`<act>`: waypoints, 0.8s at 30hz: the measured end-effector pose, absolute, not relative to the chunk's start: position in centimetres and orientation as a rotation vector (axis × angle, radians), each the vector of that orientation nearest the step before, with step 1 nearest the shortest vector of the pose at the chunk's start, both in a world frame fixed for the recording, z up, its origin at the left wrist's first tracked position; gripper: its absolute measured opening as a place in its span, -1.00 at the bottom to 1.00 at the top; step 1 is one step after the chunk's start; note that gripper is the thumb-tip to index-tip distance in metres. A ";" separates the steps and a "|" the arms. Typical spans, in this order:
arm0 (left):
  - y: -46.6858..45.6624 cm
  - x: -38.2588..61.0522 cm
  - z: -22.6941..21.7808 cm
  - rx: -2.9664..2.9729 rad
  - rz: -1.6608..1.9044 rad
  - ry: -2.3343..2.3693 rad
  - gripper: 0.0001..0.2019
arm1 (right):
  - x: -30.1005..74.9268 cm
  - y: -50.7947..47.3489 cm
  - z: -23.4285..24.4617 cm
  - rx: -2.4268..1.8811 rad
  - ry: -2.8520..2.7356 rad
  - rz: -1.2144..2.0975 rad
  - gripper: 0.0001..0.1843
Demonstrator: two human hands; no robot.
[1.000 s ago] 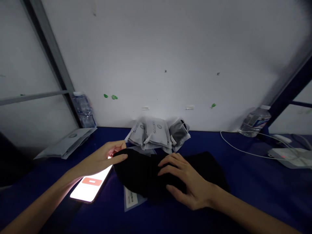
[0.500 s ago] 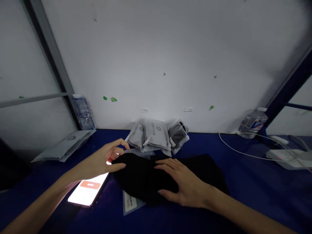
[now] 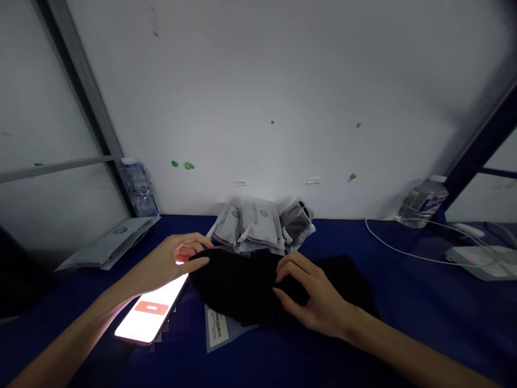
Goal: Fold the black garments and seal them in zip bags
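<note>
A black cloth (image 3: 242, 288) lies folded on the blue table (image 3: 424, 318). My left hand (image 3: 172, 261) pinches its left edge between thumb and fingers. My right hand (image 3: 313, 293) rests on the middle of the cloth with its fingers curled, gripping a fold. Under the cloth lies a clear plastic bag with a barcode label (image 3: 218, 328). A lit phone (image 3: 151, 310) with an orange button on its screen lies just below my left hand.
Several grey packaged bags (image 3: 252, 223) lean on the white wall behind the cloth. Flat grey bags (image 3: 109, 242) lie at the left. Water bottles stand at the left (image 3: 139, 186) and right (image 3: 424, 202). A white cable (image 3: 396, 248) runs to a power strip (image 3: 480, 258).
My right hand has gone from lying flat on the cloth to curling its fingers into a fold near the cloth's top. My left hand stays at the left edge.
</note>
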State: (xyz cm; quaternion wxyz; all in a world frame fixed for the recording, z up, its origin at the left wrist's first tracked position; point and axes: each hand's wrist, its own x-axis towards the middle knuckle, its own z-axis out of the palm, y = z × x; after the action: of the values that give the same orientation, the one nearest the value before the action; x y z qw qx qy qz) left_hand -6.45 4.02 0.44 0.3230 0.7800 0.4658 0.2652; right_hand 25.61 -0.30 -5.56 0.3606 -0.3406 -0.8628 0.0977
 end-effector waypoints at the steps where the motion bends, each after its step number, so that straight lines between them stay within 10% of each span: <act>1: 3.9 -6.5 0.6 2.057 0.685 1.244 -0.74 | 25.5 -0.4 -5.6 -0.873 -2.247 0.260 -0.94; 24: 3.9 -7.2 0.2 2.074 0.415 1.399 -0.62 | 25.4 -0.3 -5.4 -0.717 -2.368 0.191 -0.76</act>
State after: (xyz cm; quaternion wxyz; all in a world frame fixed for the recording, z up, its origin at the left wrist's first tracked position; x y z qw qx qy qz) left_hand -7.18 3.89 0.22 0.2983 0.7805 0.5267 0.1563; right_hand 25.40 -0.31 -5.44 0.3238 -0.2734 -0.9028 0.0727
